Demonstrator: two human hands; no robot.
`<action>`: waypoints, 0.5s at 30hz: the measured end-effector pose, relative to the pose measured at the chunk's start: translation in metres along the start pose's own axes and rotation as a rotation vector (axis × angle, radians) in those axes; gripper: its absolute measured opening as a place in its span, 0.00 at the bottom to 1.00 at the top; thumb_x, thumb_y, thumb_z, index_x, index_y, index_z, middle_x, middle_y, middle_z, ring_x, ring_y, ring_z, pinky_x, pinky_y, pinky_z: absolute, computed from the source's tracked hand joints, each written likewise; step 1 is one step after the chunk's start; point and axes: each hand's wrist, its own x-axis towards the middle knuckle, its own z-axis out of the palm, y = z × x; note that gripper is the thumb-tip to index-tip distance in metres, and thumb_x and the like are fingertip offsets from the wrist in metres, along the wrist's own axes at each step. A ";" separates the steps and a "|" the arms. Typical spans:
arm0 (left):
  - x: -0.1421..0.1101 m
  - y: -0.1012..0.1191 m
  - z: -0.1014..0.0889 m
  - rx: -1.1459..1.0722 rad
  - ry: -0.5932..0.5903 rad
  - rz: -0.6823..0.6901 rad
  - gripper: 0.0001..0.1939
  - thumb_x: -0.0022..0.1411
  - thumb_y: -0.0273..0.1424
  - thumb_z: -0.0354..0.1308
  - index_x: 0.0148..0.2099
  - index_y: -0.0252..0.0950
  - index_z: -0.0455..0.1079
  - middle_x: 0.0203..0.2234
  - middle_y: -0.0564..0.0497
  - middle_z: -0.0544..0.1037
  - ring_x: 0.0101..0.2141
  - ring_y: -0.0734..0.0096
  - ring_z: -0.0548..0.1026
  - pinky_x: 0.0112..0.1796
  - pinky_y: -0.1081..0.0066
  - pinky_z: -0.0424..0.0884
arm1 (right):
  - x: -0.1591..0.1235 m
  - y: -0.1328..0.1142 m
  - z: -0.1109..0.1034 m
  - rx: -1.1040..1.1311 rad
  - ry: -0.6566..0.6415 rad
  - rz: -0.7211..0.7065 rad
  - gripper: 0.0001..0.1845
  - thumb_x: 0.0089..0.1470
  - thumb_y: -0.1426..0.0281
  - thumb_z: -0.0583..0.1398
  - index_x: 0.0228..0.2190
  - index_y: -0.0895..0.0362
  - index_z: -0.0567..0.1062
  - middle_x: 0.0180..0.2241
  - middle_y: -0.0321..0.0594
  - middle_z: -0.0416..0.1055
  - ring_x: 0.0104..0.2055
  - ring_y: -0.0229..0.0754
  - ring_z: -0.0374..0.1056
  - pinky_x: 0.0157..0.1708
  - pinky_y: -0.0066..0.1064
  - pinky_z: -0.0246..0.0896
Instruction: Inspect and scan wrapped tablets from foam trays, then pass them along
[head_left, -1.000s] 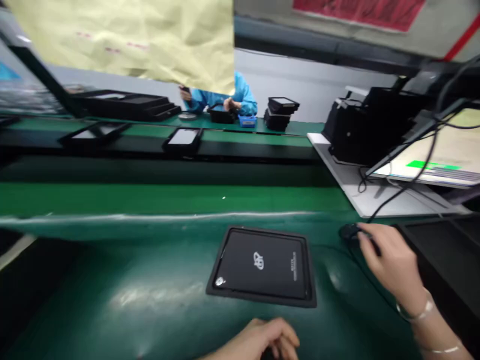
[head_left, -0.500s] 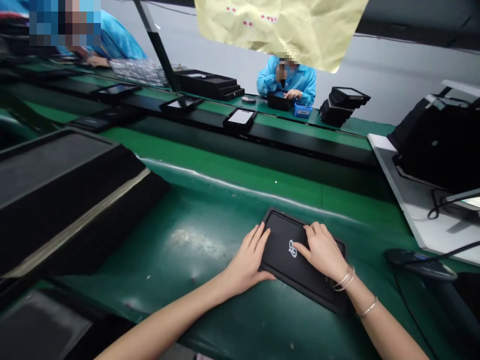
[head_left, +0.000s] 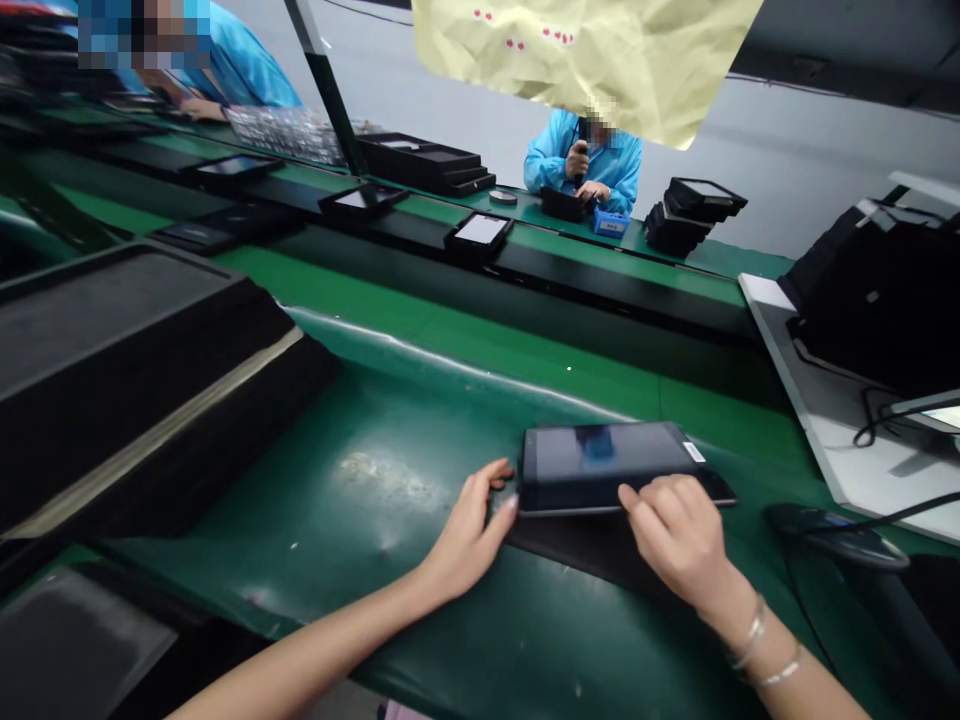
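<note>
A dark tablet (head_left: 600, 465) shows its glossy screen, with a white label at its right end. It lies turned and slightly raised over a black tray (head_left: 585, 550), which it mostly covers. My right hand (head_left: 679, 530) has its fingers curled at the tablet's near edge, gripping it. My left hand (head_left: 469, 530) is at the left corner, fingers and thumb closed around the tray's edge beside the tablet. The green mat (head_left: 390, 560) lies underneath.
Stacked black trays (head_left: 135, 340) stand at left. A corded scanner (head_left: 840, 535) lies at right by a white stand (head_left: 810, 400). Beyond runs a line with trayed tablets (head_left: 480, 232). Two people in blue work behind it. A yellow sheet (head_left: 585, 60) hangs overhead.
The tablet, earlier back side up in the tray with its logo showing, is now screen up and turned over the tray. My right hand has shifted right and down with its edge.
</note>
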 end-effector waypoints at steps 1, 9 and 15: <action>0.010 0.001 -0.002 -0.030 0.019 -0.034 0.24 0.65 0.43 0.43 0.58 0.35 0.57 0.47 0.40 0.71 0.46 0.60 0.72 0.48 0.57 0.68 | -0.006 -0.004 0.010 0.007 0.016 -0.041 0.12 0.54 0.84 0.59 0.26 0.56 0.68 0.24 0.38 0.63 0.30 0.42 0.57 0.32 0.34 0.55; 0.084 0.003 -0.004 -0.015 -0.104 0.012 0.16 0.57 0.41 0.56 0.42 0.34 0.69 0.18 0.59 0.63 0.22 0.74 0.63 0.27 0.73 0.61 | -0.026 -0.011 0.034 0.219 -0.277 -0.001 0.09 0.62 0.72 0.53 0.31 0.58 0.72 0.30 0.42 0.68 0.33 0.43 0.62 0.34 0.35 0.61; 0.092 0.001 -0.007 -0.045 -0.206 0.035 0.15 0.57 0.39 0.57 0.41 0.35 0.66 0.18 0.61 0.61 0.19 0.78 0.59 0.22 0.76 0.54 | 0.001 0.007 0.053 0.310 -0.403 0.205 0.08 0.61 0.72 0.55 0.41 0.60 0.72 0.38 0.45 0.70 0.39 0.47 0.64 0.39 0.38 0.62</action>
